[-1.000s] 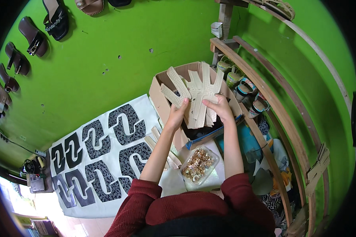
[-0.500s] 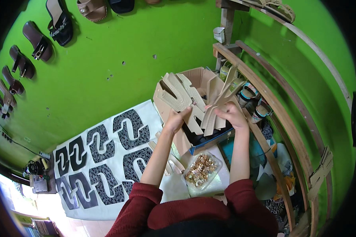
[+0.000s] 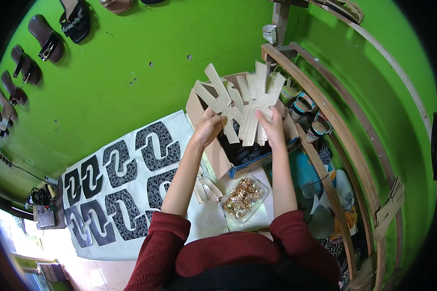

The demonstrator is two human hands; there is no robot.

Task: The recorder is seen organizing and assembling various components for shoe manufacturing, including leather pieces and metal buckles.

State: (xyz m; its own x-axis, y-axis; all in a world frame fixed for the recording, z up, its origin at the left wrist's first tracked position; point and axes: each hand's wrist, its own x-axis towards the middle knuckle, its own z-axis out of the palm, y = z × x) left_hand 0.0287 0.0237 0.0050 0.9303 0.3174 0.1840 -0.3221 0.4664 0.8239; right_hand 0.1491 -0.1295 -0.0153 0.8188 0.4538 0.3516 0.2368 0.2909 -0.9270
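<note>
My left hand (image 3: pixel 209 128) pinches beige, crocodile-textured X-shaped sandal uppers (image 3: pixel 220 104) by their lower arms. My right hand (image 3: pixel 273 125) grips a fanned stack of similar beige sandal uppers (image 3: pixel 260 101), its thumb pressed on top. Both bunches are held above an open cardboard box (image 3: pixel 217 157), side by side at the middle. Dark pieces lie inside the box, partly covered by what I hold. Close in front of the box stands a clear plastic tub of gold-coloured metal fittings (image 3: pixel 243 198). Another beige strap piece (image 3: pixel 206 188) rests left of the tub.
Patterned S-shaped cutouts (image 3: pixel 156 145) lie in rows on a white-covered table (image 3: pixel 179 127) at left. A wooden rack (image 3: pixel 325 104) with sandals (image 3: pixel 303 104) runs along the right. More sandals (image 3: pixel 46 39) hang on the green wall. A small machine (image 3: pixel 43 201) sits at far left.
Both bunches of uppers have been raised and turned more upright, and the right one is spread flatter toward me. The right hand has moved up slightly and left. The whole view has shifted a little.
</note>
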